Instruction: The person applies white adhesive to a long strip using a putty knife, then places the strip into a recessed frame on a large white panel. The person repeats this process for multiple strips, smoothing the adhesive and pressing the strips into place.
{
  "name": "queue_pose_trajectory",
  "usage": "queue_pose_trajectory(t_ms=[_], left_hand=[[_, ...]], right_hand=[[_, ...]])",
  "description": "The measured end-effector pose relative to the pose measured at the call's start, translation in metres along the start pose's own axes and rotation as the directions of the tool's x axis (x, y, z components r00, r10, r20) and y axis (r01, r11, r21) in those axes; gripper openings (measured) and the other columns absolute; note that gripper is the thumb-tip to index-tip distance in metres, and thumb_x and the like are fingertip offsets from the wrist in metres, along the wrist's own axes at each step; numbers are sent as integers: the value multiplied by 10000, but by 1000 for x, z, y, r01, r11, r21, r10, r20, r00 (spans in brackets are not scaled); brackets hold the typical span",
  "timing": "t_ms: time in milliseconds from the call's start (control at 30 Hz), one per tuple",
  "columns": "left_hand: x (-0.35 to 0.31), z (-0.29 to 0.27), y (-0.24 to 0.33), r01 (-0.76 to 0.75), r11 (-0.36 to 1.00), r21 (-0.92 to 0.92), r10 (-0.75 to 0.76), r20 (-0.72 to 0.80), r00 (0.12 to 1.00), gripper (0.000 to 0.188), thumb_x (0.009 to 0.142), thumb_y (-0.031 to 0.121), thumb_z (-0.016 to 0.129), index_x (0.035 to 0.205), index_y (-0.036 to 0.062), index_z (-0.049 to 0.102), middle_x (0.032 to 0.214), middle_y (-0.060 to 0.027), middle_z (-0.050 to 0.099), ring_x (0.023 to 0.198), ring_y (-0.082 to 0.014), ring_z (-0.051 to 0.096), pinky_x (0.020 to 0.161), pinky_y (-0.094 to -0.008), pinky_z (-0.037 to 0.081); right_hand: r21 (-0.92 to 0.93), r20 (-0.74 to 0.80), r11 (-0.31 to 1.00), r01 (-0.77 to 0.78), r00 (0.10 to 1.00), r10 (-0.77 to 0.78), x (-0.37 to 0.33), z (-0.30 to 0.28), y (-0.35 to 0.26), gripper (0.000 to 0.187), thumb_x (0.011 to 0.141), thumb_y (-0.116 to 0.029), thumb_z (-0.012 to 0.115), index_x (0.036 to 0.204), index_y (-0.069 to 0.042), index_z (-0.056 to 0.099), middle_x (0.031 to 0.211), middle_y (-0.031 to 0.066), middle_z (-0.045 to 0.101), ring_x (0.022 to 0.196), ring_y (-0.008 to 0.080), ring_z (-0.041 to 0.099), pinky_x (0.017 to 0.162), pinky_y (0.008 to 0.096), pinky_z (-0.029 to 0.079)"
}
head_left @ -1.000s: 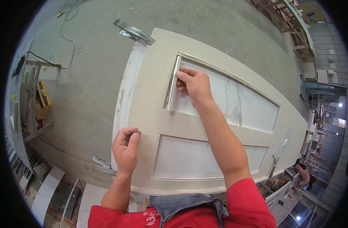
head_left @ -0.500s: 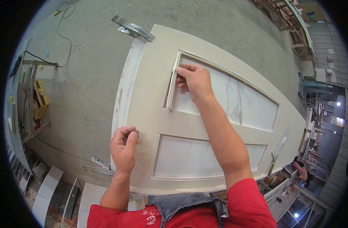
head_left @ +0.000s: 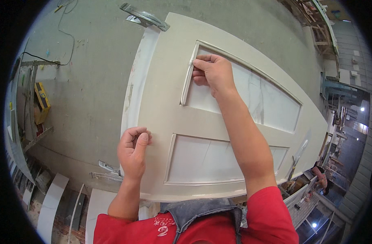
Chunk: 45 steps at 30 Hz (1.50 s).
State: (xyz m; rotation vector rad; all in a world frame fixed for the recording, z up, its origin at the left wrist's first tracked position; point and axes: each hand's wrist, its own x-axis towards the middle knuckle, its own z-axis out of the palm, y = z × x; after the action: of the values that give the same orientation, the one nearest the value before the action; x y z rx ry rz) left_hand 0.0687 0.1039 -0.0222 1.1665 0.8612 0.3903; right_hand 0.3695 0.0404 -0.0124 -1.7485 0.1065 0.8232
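Head view: right hand (head_left: 215, 74) pinches a pale strip (head_left: 187, 87) along the left side of the far recess (head_left: 251, 93) in a cream panel (head_left: 159, 81); left hand (head_left: 131, 153) rests half-curled, apparently empty. Even fingertip pressure should keep it straight.

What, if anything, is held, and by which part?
The right hand pinches the thin pale strip nearer its upper end; nothing shows in the loosely curled left hand.

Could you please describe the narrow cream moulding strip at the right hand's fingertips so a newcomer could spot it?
Find the large cream panel, then its farther rectangular recess with a grey-veined white back. The narrow cream moulding strip lines that recess's short left end; unlike its neighbours, it is held by the bare right hand.
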Motion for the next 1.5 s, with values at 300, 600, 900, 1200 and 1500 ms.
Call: queue_pose_trajectory(t_ms=[300, 600, 900, 1200, 1500], left_hand=[[-1, 0, 1, -10, 1000, -12, 10, -9, 1000, 186, 1044, 130, 659, 1155, -20, 658, 1000, -78, 706, 898, -141, 669, 832, -307, 580], [1, -1, 3, -8, 1000, 0, 8, 12, 1000, 195, 1041, 151, 671, 1154, -7, 656, 1025, -82, 708, 921, -156, 677, 836, -313, 583], [1, 1, 5, 8, 1000, 16, -8, 0, 1000, 188, 1040, 148, 669, 1148, -6, 659, 1019, -81, 707, 925, -156, 676, 835, -308, 579], [1, 1, 5, 5, 1000, 9, -5, 3, 1000, 180, 1041, 128, 658, 1159, -9, 660, 1024, -84, 708, 926, -156, 677, 833, -305, 578], [3, 0, 6, -21, 995, 96, 16, 52, 999, 222, 1036, 129, 654, 1201, -18, 657, 1063, -79, 705, 924, -147, 663, 818, -291, 563]], right_hand=[[-76, -7, 997, 26, 1000, -27, -2, 2, -1, 142, 957, -52, 721, 1063, 40, 704, 896, 81, 730, 692, 112, 691, 555, 253, 593], [-65, 2, 996, 60, 998, -61, 1, 0, 6, 156, 942, -33, 725, 1074, 50, 714, 903, 74, 724, 691, 106, 680, 566, 242, 569], [-39, -15, 997, 66, 998, -66, -8, 0, 8, 202, 915, -29, 729, 1086, 77, 710, 820, 83, 733, 633, 97, 659, 529, 239, 533], [-189, -22, 974, 125, 991, -131, -13, 3, 14, 304, 902, -58, 735, 1170, 69, 671, 835, 113, 742, 661, 130, 696, 547, 283, 561], [-243, -24, 952, 184, 980, -196, -22, -3, 17, 265, 896, -53, 708, 1132, 39, 631, 929, 109, 713, 715, 160, 720, 630, 307, 577]])
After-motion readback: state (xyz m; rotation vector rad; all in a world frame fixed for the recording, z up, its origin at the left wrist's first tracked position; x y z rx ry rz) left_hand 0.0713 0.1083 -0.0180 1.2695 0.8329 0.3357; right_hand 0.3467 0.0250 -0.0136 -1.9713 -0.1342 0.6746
